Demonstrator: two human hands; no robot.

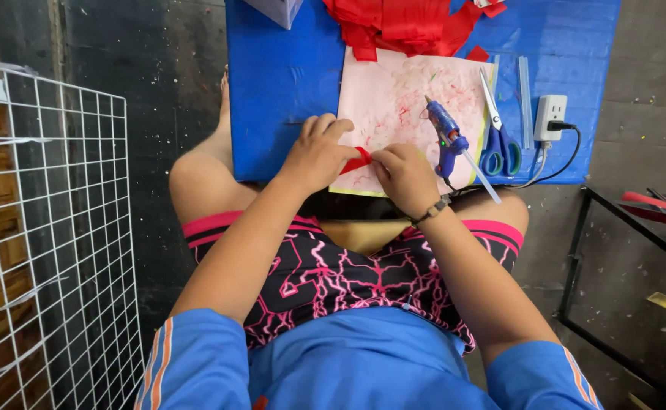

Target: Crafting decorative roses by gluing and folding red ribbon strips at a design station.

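Red paper strip (358, 160) sits pinched between our left hand (316, 156) and right hand (405, 176), over the pink paint-smeared board (401, 99).

A small red paper strip (358, 160) lies on a pale pink sheet (409, 106) streaked with red, on a bright blue counter (280, 83); more red paper (401, 26) is heaped at the far edge, with a blue glue gun (447, 137), blue-handled scissors (500, 144), a white power strip (550, 118) at right and a white wire grid (44, 250) at left

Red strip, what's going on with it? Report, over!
Left hand and right hand both pinch the red strip over the pink sheet. Glue gun and scissors lie right of the hands. Nothing in the way.
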